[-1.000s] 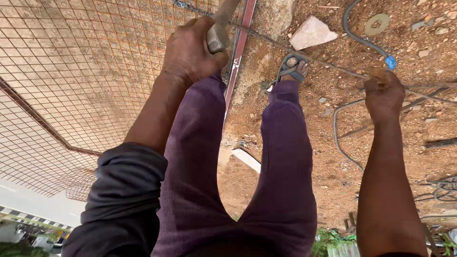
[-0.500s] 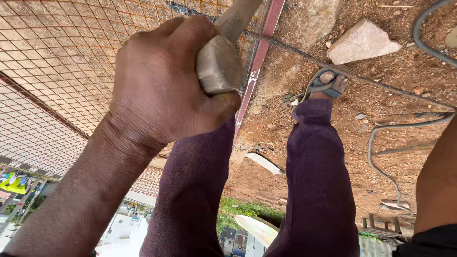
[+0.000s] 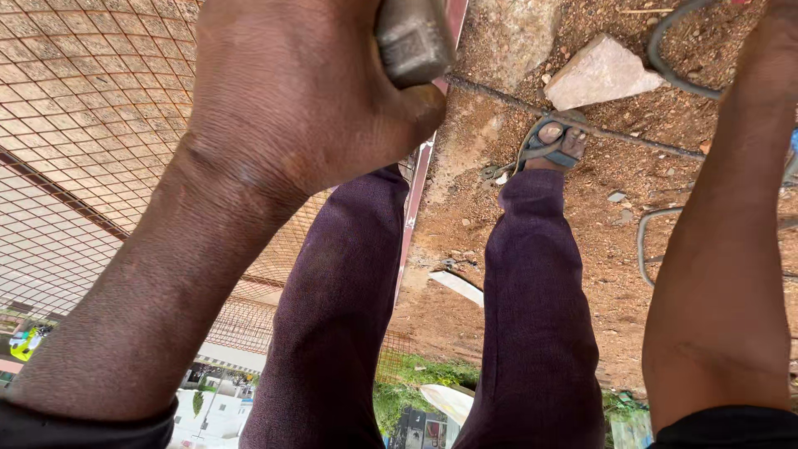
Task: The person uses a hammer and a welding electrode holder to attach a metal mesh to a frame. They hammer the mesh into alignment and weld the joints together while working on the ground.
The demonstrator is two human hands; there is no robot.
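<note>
My left hand point(image 3: 299, 91) fills the upper left of the view, very close to the camera. Its fingers are closed around a grey metal tool handle point(image 3: 413, 37); the rest of the tool is cut off by the top edge. My right forearm point(image 3: 723, 249) rises along the right side, and the hand itself lies beyond the top edge. Below are my two legs in purple trousers point(image 3: 532, 316), with one sandalled foot point(image 3: 553, 141) on reddish dirt.
A wire mesh panel point(image 3: 83, 100) in a reddish metal frame point(image 3: 420, 179) lies to the left. A pale stone point(image 3: 603, 73) sits beyond the foot. Bent grey rods point(image 3: 647, 249) curl over the dirt at right. A thin bar point(image 3: 632, 141) crosses the ground.
My left hand with the tool has risen toward the camera and looks much larger. My right arm has come closer, and its hand has left the frame at the top.
</note>
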